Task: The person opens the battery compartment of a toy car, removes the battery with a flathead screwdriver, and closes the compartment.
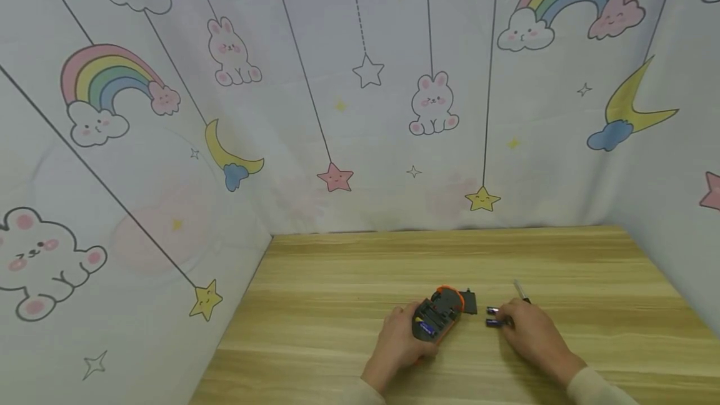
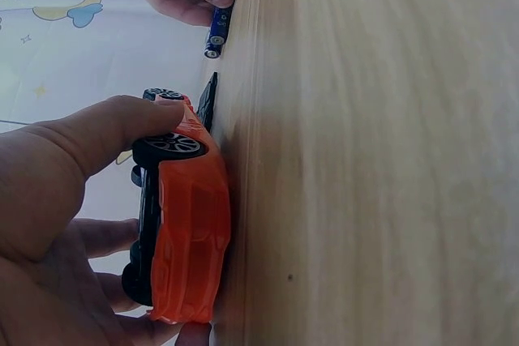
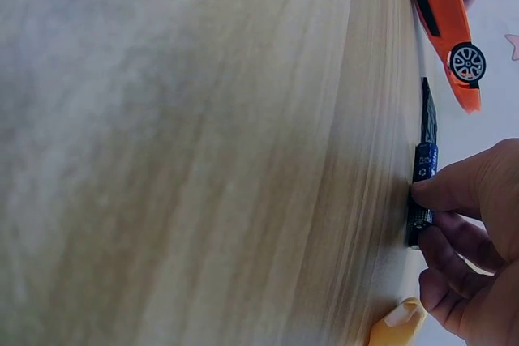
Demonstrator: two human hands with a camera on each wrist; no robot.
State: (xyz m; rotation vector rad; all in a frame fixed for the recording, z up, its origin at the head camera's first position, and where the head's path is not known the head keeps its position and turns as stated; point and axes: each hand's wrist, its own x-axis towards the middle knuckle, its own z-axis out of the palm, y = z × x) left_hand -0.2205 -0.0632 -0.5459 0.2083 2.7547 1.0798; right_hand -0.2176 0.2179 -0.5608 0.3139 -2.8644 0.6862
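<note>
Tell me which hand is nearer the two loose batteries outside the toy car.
Right. The right hand is at the batteries, pinching at least one; the left hand is farther off, to their left, gripping the upturned toy car.
</note>
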